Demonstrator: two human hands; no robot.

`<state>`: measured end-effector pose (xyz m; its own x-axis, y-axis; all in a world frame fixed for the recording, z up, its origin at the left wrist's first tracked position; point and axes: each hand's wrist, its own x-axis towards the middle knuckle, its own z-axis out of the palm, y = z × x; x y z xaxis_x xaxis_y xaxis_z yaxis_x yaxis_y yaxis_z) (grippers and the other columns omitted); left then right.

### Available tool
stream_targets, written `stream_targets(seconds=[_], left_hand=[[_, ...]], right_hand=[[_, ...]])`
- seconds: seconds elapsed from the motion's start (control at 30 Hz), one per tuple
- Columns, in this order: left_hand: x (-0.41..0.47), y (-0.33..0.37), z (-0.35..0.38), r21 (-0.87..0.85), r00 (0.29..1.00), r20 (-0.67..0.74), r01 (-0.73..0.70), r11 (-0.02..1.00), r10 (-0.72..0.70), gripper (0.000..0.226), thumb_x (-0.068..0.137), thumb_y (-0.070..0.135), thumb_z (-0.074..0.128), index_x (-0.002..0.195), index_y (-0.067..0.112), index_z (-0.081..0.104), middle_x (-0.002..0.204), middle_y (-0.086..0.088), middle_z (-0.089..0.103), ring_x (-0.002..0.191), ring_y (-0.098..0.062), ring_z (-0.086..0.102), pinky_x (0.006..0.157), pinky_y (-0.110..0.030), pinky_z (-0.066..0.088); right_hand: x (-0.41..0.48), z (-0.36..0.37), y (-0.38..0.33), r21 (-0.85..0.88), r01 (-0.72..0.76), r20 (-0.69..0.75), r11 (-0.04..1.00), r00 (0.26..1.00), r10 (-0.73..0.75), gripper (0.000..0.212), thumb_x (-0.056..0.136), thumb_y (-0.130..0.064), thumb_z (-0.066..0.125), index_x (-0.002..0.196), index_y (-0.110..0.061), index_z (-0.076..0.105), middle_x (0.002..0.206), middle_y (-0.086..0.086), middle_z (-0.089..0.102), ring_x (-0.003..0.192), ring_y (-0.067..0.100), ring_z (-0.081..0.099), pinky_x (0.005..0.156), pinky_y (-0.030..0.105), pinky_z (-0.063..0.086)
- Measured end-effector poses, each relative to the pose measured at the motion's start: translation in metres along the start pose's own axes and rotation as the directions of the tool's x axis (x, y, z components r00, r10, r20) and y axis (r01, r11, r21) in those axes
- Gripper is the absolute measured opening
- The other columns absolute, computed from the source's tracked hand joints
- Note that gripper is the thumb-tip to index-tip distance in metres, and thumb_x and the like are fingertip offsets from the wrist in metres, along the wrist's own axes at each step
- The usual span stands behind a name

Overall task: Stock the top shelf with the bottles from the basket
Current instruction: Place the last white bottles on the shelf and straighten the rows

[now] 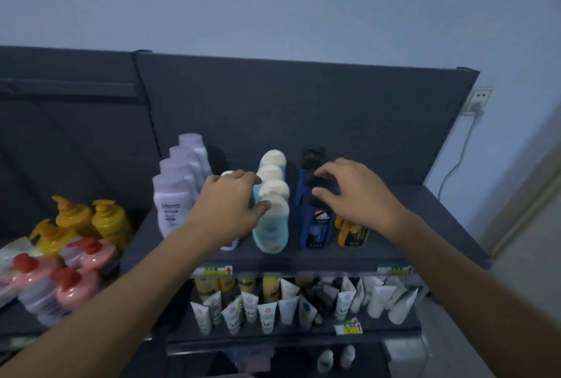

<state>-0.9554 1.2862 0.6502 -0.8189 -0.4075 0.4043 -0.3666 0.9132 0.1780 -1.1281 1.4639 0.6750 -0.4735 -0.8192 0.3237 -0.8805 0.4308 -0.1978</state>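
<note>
Head view: on the top shelf (pixel 425 226) I count four lavender bottles (pixel 170 210) in a row, four pale-blue bottles with cream caps (pixel 271 226), at least two dark blue bottles (pixel 315 229) and one yellow bottle (pixel 352 233). My left hand (pixel 230 207) rests on a white-capped bottle (pixel 227 173), fingers curled; grip hidden, cannot tell. My right hand (pixel 358 192) closes its fingers around the front dark blue bottle's black cap. No basket visible.
</note>
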Motion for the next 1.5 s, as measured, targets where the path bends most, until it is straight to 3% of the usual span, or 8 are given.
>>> stream_targets(seconds=[0.2, 0.4, 0.67, 0.83, 0.97, 1.13, 1.33, 1.5], left_hand=[[-0.065, -0.071, -0.021, -0.006, 0.998, 0.06, -0.022, 1.0, 0.023, 0.044, 0.085, 0.053, 0.062, 0.116, 0.022, 0.062, 0.106, 0.001, 0.068, 0.094, -0.024, 0.064, 0.078, -0.037, 0.047], [-0.126, -0.123, -0.014, -0.034, 0.991, 0.131, 0.034, 0.999, -0.029, 0.048, 0.084, 0.053, 0.063, 0.118, 0.02, 0.062, 0.115, -0.002, 0.067, 0.103, -0.027, 0.064, 0.086, -0.043, 0.051], [-0.208, -0.142, 0.068, -0.092, 0.943, 0.319, 0.133, 0.987, -0.097, 0.04, 0.083, 0.049, 0.064, 0.114, 0.024, 0.064, 0.108, 0.0, 0.066, 0.099, -0.028, 0.064, 0.082, -0.039, 0.051], [-0.269, -0.131, 0.149, -0.155, 0.863, 0.488, 0.234, 0.96, -0.131, 0.036, 0.083, 0.046, 0.066, 0.113, 0.028, 0.064, 0.113, 0.005, 0.065, 0.102, -0.024, 0.063, 0.082, -0.037, 0.054], [-0.324, -0.114, 0.221, -0.147, 0.754, 0.649, 0.252, 0.956, -0.099, 0.038, 0.082, 0.046, 0.062, 0.116, 0.028, 0.061, 0.117, 0.003, 0.064, 0.106, -0.026, 0.062, 0.083, -0.039, 0.054], [-0.391, -0.089, 0.294, -0.186, 0.635, 0.771, 0.295, 0.937, -0.047, 0.036, 0.084, 0.045, 0.059, 0.117, 0.03, 0.062, 0.117, 0.004, 0.063, 0.108, -0.023, 0.061, 0.086, -0.035, 0.048], [-0.432, -0.071, 0.345, -0.246, 0.56, 0.828, 0.316, 0.916, 0.029, 0.034, 0.084, 0.049, 0.054, 0.111, 0.031, 0.065, 0.11, 0.004, 0.067, 0.096, -0.026, 0.067, 0.078, -0.04, 0.055], [-0.439, -0.069, 0.367, -0.257, 0.502, 0.856, 0.201, 0.945, 0.125, 0.042, 0.082, 0.025, 0.064, 0.124, 0.026, 0.059, 0.12, 0.0, 0.062, 0.102, -0.03, 0.064, 0.082, -0.042, 0.055]], right_hand=[[-0.027, 0.043, -0.084, 0.042, -0.019, 0.039, 0.999, 0.999, 0.017, 0.044, 0.094, -0.045, 0.063, 0.131, -0.022, 0.06, 0.118, -0.004, 0.062, 0.113, 0.018, 0.056, 0.092, 0.039, 0.05], [-0.065, 0.104, -0.139, 0.122, 0.055, 0.044, 0.991, 0.997, -0.061, 0.043, 0.091, -0.039, 0.071, 0.123, -0.011, 0.066, 0.108, 0.005, 0.067, 0.103, 0.023, 0.062, 0.083, 0.036, 0.053], [-0.134, 0.209, -0.16, 0.131, -0.094, 0.342, 0.987, 0.939, 0.044, 0.051, 0.091, -0.043, 0.068, 0.136, -0.021, 0.057, 0.126, -0.003, 0.06, 0.117, 0.018, 0.055, 0.088, 0.033, 0.05], [-0.19, 0.289, -0.149, 0.095, -0.15, 0.535, 0.984, 0.841, 0.077, 0.051, 0.088, -0.041, 0.072, 0.134, -0.025, 0.057, 0.128, -0.001, 0.059, 0.12, 0.023, 0.056, 0.09, 0.039, 0.051], [-0.235, 0.359, -0.135, 0.064, -0.175, 0.697, 0.982, 0.712, 0.081, 0.054, 0.086, -0.033, 0.071, 0.137, -0.02, 0.056, 0.139, 0.005, 0.053, 0.126, 0.029, 0.053, 0.095, 0.039, 0.048], [-0.282, 0.437, -0.119, 0.047, -0.078, 0.804, 0.996, 0.594, 0.008, 0.047, 0.078, -0.027, 0.077, 0.12, -0.015, 0.061, 0.123, 0.009, 0.06, 0.11, 0.033, 0.061, 0.082, 0.045, 0.055], [-0.303, 0.485, -0.114, 0.027, 0.17, 0.822, 0.985, 0.557, -0.119, 0.028, 0.074, -0.018, 0.074, 0.101, -0.016, 0.067, 0.102, 0.004, 0.064, 0.098, 0.028, 0.064, 0.065, 0.04, 0.055], [-0.304, 0.503, -0.11, 0.016, 0.262, 0.826, 0.965, 0.541, -0.16, 0.035, 0.056, -0.01, 0.086, 0.086, -0.014, 0.068, 0.083, 0.006, 0.064, 0.079, 0.029, 0.066, 0.051, 0.039, 0.053]])
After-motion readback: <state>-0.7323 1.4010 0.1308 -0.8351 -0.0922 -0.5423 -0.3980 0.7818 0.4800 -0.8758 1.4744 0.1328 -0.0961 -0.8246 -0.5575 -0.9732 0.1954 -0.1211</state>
